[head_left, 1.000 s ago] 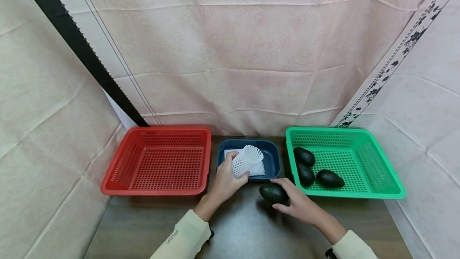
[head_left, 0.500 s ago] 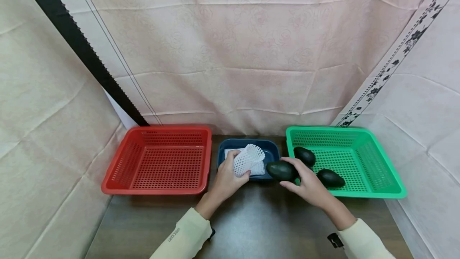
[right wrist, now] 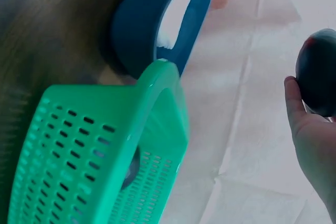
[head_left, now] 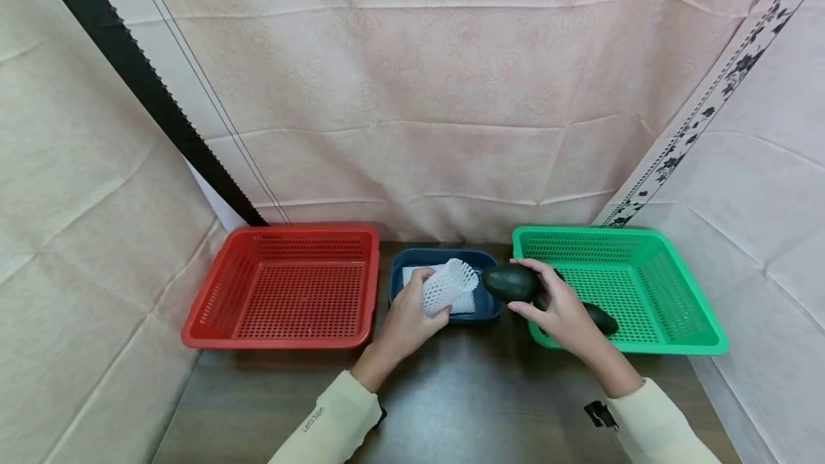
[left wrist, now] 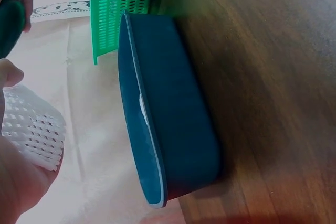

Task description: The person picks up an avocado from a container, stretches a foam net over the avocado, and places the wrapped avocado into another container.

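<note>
My left hand holds a white foam net sleeve above the small blue tray; the sleeve's open end faces right. In the left wrist view the sleeve bulges between thumb and palm. With thumb and fingers, my right hand grips a dark green avocado, raised between the blue tray and the green basket. The avocado's left tip is close to the sleeve's mouth; in the left wrist view the two are apart. The right wrist view shows the avocado in the fingers.
A green basket at the right holds more avocados, partly hidden by my right hand. More white foam sleeves lie in the blue tray. At the left stands a red basket. Cloth hangs behind and at both sides.
My right hand has lifted the avocado up and slightly right, from low over the table's front to beside the sleeve. The left hand with the sleeve has shifted slightly right.
</note>
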Demonstrator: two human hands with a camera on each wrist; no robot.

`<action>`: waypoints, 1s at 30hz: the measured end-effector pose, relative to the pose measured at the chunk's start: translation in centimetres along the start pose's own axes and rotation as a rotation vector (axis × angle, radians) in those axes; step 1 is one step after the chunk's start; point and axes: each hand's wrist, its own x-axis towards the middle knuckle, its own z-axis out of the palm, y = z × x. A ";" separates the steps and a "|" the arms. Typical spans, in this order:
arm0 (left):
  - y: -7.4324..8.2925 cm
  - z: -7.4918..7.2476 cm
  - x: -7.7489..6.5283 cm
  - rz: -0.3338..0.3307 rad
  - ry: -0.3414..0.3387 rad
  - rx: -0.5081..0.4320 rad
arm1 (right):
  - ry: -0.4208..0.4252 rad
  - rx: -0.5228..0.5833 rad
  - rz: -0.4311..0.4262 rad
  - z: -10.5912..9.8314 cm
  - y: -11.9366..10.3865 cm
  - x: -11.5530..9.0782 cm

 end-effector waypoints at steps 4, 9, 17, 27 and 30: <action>0.2 0.0 0.1 0.017 -0.011 0.054 | 0.037 -0.085 -0.033 0.1 -0.5 0.4; 0.5 -0.1 0.2 0.026 -0.051 0.117 | 0.037 -0.158 -0.071 0.3 -1.2 0.9; 1.0 0.1 0.2 0.064 -0.102 0.194 | 0.023 -0.159 -0.113 0.8 -1.8 1.3; 1.6 0.2 0.1 0.150 -0.086 0.201 | -0.028 -0.171 -0.088 1.7 -2.2 1.1; 1.6 0.3 0.1 0.178 -0.073 0.202 | -0.051 -0.173 -0.084 1.9 -2.1 1.0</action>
